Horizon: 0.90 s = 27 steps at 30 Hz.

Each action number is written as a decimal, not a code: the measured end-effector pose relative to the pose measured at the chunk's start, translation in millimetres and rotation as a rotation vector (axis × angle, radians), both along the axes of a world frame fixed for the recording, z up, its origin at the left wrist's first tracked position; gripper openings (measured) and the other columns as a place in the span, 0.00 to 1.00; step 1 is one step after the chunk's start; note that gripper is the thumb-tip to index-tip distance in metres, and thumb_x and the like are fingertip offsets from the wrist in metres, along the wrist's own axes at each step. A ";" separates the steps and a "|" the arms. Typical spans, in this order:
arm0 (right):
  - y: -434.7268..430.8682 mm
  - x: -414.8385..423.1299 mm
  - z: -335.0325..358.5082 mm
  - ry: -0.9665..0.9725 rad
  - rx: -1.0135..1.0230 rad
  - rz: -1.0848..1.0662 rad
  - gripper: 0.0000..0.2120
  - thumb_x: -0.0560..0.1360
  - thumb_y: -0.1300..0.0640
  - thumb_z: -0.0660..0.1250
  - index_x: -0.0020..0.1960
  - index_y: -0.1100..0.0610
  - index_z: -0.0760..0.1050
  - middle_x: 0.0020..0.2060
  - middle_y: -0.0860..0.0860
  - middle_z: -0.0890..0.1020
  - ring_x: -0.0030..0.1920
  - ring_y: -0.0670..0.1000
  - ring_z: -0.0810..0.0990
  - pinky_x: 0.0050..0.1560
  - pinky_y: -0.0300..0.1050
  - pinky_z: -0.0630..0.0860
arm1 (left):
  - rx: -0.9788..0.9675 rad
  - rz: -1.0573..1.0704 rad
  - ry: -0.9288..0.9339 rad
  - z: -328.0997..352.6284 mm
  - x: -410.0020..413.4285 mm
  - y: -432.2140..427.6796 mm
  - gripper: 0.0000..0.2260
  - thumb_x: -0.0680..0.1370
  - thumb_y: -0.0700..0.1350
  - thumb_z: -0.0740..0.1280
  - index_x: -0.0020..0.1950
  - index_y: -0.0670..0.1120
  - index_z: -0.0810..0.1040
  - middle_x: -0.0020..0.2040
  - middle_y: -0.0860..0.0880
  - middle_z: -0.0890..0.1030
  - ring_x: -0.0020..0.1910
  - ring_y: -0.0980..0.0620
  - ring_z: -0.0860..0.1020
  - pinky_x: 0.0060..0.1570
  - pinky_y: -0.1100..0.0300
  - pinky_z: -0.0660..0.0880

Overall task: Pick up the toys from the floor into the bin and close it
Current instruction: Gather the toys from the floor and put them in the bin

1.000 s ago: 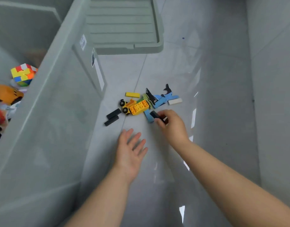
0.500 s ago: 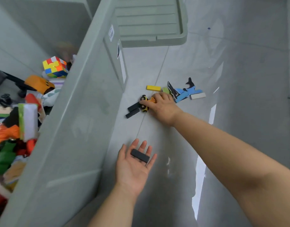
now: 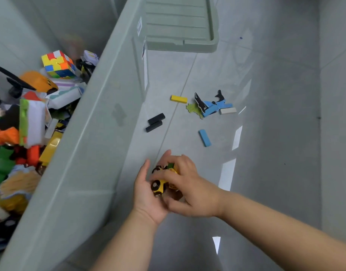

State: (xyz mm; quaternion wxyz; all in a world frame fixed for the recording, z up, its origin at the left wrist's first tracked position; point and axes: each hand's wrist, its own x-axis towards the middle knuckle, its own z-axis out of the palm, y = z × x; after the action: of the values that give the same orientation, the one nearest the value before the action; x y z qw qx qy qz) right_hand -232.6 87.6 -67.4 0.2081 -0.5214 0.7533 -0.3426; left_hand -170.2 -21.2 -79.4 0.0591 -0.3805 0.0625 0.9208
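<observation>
— Where is the yellow toy car (image 3: pixel 160 185)?

— Off the floor (image 3: pixel 275 133), between both hands, just beside the bin's (image 3: pixel 86 153) long outer wall. The right hand (image 3: pixel 189 190) curls its fingers over the top. The left hand (image 3: pixel 146 194) cups it from below, fingers bent round it.

— What lies on the floor?

— Two black blocks (image 3: pixel 155 122) touching each other near the bin wall. A blue block (image 3: pixel 204 137) lies beyond the hands, with a yellow block (image 3: pixel 179 99) and a heap of puzzle pieces (image 3: pixel 211 106) farther out. The lid (image 3: pixel 180 26) lies flat past the bin's far corner.

— And the bin?

— Open, heaped with toys, a colour cube (image 3: pixel 57 64) on top.
</observation>
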 end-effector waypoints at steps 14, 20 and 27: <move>-18.6 -48.5 -4.7 -0.311 0.119 -0.625 0.21 0.73 0.62 0.68 0.62 0.53 0.65 0.47 0.48 0.75 0.43 0.47 0.75 0.47 0.40 0.76 | -0.041 0.141 -0.089 1.1 13.8 -9.0 0.20 0.76 0.58 0.60 0.62 0.50 0.78 0.61 0.40 0.79 0.61 0.38 0.75 0.51 0.36 0.73; -29.5 21.7 22.8 -0.374 -0.055 -0.456 0.20 0.67 0.53 0.73 0.54 0.47 0.67 0.47 0.46 0.74 0.44 0.39 0.73 0.46 0.31 0.71 | 0.006 0.237 0.010 -3.9 12.6 -12.5 0.16 0.78 0.55 0.56 0.57 0.49 0.78 0.47 0.41 0.84 0.43 0.42 0.83 0.39 0.47 0.81; -68.7 -98.7 -24.1 0.152 0.320 -0.463 0.28 0.75 0.56 0.64 0.72 0.55 0.60 0.72 0.55 0.62 0.69 0.58 0.62 0.69 0.48 0.60 | 0.080 0.319 -0.057 11.0 8.6 -4.4 0.15 0.78 0.51 0.58 0.54 0.47 0.82 0.57 0.38 0.81 0.57 0.37 0.78 0.44 0.30 0.73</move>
State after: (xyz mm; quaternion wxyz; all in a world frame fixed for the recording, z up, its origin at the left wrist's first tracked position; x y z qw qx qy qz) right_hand -331.3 18.9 -91.5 0.1468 -0.3203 0.9102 -0.2176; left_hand -161.6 -25.6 -68.5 -0.0711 -0.4090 -0.0370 0.9090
